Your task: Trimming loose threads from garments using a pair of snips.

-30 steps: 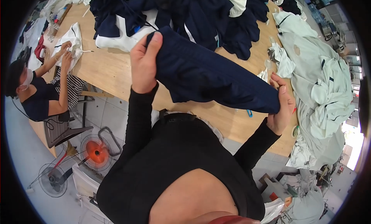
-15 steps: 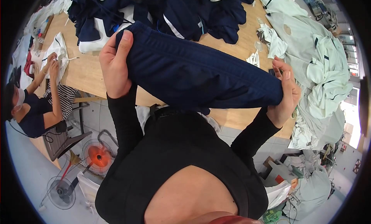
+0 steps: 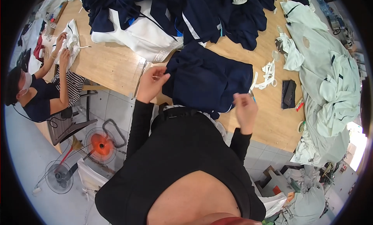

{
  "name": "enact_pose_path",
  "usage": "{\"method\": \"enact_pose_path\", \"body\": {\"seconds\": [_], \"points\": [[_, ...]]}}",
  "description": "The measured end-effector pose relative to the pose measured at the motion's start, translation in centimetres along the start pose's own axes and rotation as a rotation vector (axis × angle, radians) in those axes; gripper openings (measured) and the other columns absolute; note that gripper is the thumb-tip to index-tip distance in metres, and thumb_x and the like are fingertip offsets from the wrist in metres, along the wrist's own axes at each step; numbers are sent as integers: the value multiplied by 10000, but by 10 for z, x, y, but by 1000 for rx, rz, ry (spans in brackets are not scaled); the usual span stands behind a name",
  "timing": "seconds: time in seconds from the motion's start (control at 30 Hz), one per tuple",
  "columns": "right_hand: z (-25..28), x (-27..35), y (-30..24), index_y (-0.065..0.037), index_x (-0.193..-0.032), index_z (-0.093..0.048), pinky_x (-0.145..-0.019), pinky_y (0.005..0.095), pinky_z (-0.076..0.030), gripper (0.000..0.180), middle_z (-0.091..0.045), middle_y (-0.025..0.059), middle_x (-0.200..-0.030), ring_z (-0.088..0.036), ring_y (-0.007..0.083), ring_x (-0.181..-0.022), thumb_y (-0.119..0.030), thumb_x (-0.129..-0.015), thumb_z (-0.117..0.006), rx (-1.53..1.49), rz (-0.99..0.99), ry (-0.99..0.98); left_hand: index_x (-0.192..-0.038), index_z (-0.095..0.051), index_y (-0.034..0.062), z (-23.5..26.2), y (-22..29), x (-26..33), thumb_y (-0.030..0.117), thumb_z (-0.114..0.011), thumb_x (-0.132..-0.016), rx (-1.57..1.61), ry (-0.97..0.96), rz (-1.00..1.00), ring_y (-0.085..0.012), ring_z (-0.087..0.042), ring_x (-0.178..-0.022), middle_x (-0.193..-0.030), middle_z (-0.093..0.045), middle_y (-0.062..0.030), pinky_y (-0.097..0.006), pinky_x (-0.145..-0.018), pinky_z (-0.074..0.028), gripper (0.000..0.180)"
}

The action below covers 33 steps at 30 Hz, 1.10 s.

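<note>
Wood desk (image 3: 112, 63) w/ navy pile (image 3: 243, 28) at far side & pale pile (image 3: 330, 81) at R. Navy garment (image 3: 211, 79) lies at desk's near edge, btwn hands. L hand (image 3: 152, 85): grip released, fingers half-curled, just beside garment's L edge. R hand (image 3: 245, 111): nr its R edge, fingers blurred, can't tell if grip's released.

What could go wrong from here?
1. The dark navy, folded fabric garment reaches the near edge of the pale wooden table, so a careless tug might slide it off.
2. The heaped navy pile of cloth just beyond is much the same colour; pieces could get mixed up.
3. Thin white fabric strips lie close by its right side and might get caught in it.
</note>
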State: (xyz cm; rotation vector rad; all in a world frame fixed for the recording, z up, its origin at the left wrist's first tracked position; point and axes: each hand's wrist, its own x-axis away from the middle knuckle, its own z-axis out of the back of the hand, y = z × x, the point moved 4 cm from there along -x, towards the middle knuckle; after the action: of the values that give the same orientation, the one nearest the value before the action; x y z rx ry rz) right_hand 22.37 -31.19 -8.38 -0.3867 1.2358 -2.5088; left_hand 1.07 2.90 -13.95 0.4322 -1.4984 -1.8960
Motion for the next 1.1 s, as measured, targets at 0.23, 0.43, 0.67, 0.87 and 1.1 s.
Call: {"method": "enact_pose_path", "body": {"seconds": [0.23,0.43,0.67,0.87,1.1], "points": [[-76,15,-15,-34,-695,-659,-548,407,-502,485,-675,106,-614,-700,246,-591,-392,-975,-829,463,295,-435,-861,-684,16,-39,33,-5,286,-889,-925,-399,-287,-23,-150,-652,-657,-718,-671,-104,-330,-630,-525,345],[1,-41,-42,-34,-926,-719,-696,299,-546,221,-719,25,-819,-665,91,-785,-173,-1096,-701,-430,11,-167,-1091,-675,36,-56,77,-36,182,-794,-1008,529,-256,7,-191,-738,-900,-997,-759,-95,-328,-760,-549,206],[28,-43,-32,40,-1184,-724,-831,255,-570,161,-770,87,-1025,-717,117,-906,-83,-1101,-662,-342,88,112,-1454,-606,35,-46,95,-49,65,-715,-1048,234,-19,-285,-167,-694,-1193,-1338,-712,-125,-298,-1001,-547,421],[-9,-15,-8,-13,-1135,-726,-806,295,-574,212,-760,101,-980,-739,183,-871,-43,-943,-811,-66,71,-181,-1209,-723,34,-55,50,-13,52,-820,-935,-15,-419,-52,-121,-708,-890,-997,-719,-53,-263,-805,-552,291],[-69,-8,-26,-66,-1256,-673,-913,498,-545,569,-656,165,-1104,-653,408,-1041,-71,-742,-916,428,396,-235,-1426,-586,139,-89,27,0,48,-848,-697,-543,-116,-383,-433,-523,-1298,-1438,-518,-172,-531,-1000,-506,780]]}}
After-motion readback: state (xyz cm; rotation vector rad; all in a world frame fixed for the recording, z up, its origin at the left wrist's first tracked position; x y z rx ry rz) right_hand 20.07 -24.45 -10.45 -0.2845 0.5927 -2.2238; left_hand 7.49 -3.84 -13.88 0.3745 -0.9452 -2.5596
